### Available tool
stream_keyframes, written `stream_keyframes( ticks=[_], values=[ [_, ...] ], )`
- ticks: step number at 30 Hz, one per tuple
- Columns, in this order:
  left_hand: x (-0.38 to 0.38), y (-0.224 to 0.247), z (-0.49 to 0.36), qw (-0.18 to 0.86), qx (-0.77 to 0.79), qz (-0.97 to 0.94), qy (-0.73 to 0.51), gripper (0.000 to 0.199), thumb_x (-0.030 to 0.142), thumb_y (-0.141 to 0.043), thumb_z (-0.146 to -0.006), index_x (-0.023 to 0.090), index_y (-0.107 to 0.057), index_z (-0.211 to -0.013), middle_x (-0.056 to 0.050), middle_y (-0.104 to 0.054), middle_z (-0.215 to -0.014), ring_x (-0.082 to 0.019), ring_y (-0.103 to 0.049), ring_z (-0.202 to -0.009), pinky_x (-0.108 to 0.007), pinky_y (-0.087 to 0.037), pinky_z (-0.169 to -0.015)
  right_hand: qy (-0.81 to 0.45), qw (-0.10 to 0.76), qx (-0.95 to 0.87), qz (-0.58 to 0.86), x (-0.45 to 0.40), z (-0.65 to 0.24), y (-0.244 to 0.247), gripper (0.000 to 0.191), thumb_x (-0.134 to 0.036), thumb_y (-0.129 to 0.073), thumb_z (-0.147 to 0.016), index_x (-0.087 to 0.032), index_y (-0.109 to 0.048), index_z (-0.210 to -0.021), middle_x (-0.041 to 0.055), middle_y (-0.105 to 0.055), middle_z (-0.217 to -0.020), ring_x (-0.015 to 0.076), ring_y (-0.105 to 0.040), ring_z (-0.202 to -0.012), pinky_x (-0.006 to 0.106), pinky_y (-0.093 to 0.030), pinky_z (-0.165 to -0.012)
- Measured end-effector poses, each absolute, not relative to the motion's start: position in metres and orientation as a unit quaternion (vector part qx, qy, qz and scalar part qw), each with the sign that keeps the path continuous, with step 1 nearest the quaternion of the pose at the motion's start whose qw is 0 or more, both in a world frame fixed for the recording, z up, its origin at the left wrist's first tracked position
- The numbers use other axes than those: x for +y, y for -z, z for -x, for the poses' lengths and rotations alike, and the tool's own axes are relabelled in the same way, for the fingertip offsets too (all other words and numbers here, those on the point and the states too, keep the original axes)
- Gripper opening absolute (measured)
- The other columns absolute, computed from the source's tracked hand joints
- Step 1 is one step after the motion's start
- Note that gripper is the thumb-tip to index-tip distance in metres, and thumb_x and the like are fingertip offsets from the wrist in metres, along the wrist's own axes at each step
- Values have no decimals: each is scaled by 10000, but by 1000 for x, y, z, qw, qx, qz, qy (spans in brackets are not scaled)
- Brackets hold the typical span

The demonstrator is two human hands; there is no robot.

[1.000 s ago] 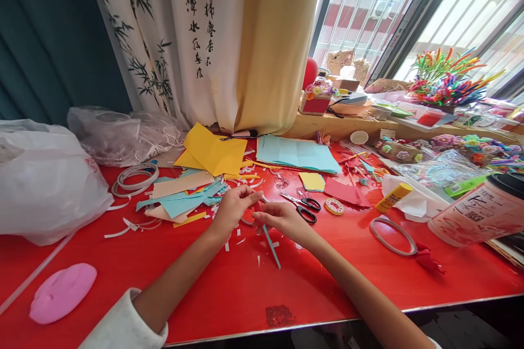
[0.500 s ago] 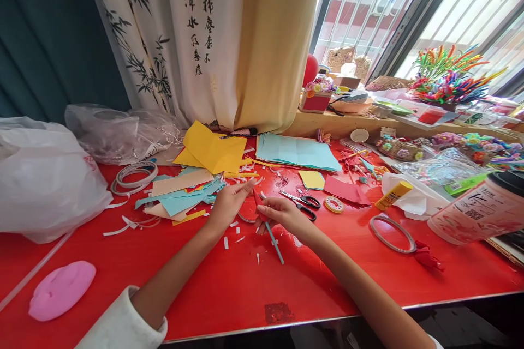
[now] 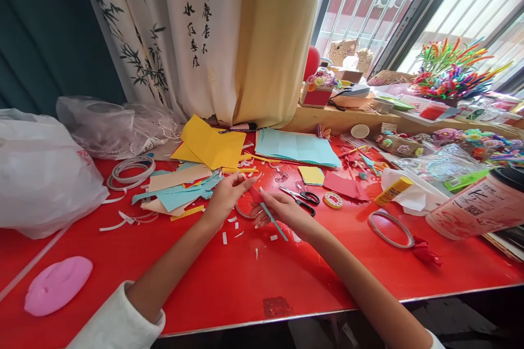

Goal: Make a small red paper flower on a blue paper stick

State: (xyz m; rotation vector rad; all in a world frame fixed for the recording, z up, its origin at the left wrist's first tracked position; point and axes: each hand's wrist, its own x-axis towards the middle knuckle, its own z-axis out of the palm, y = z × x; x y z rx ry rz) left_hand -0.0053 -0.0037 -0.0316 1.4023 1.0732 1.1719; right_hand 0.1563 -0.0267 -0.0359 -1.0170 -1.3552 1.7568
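Over the middle of the red table, a small piece of red paper is between my two hands. My left hand pinches its upper left edge with thumb and fingers. My right hand closes around the lower part of the red paper and a thin blue-green paper stick. That stick slants out below my right hand, down to the right. Black-handled scissors lie just behind my right hand. White paper scraps are scattered on the table below my left hand.
Left are tape rolls, a pile of cut paper and a pink lump. Blue sheets lie at the back. Right are red paper, a glue stick, a tape ring and a large cup.
The blue-green stick has swung, its free end moving right and up. The red paper looks wider and less narrowly pointed between my fingers. The view has shifted slightly.
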Motion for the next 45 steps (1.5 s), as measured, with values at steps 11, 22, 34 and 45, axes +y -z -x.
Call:
stream_keyframes(
  ticks=[11,22,34,45],
  values=[
    [-7,37,-1,566,451,-548,-420,443,540,-611,-675,143,-566,-865,-29,-579,-770,-139,-526,-711,-255,-397,-657,-624,393,-555,386,-24,-155,42,315,-476,-580,-755,-165,-621,-790,13,-653,-694,151,-638,-613,318,-519,-685],
    [-7,35,1,502,457,-603,-420,335,486,-596,-712,162,-515,-718,18,-523,-695,-119,-473,-672,-247,-367,-642,-582,399,-562,433,-22,-155,42,303,-450,-656,-693,-160,-594,-755,14,-652,-696,164,-652,-638,306,-521,-666],
    [-2,41,6,485,474,-563,-473,360,472,-627,-695,151,-489,-611,43,-435,-585,-82,-381,-579,-226,-316,-582,-553,375,-598,442,-24,-157,47,312,-469,-652,-684,-165,-581,-702,24,-652,-629,179,-647,-611,316,-506,-621],
    [-5,36,1,487,455,-633,-395,404,526,-591,-704,159,-664,-856,-34,-646,-809,-168,-558,-785,-262,-401,-722,-562,480,-517,432,-19,-162,39,285,-428,-674,-680,-155,-597,-709,26,-652,-667,161,-643,-652,326,-520,-698]
  ],
)
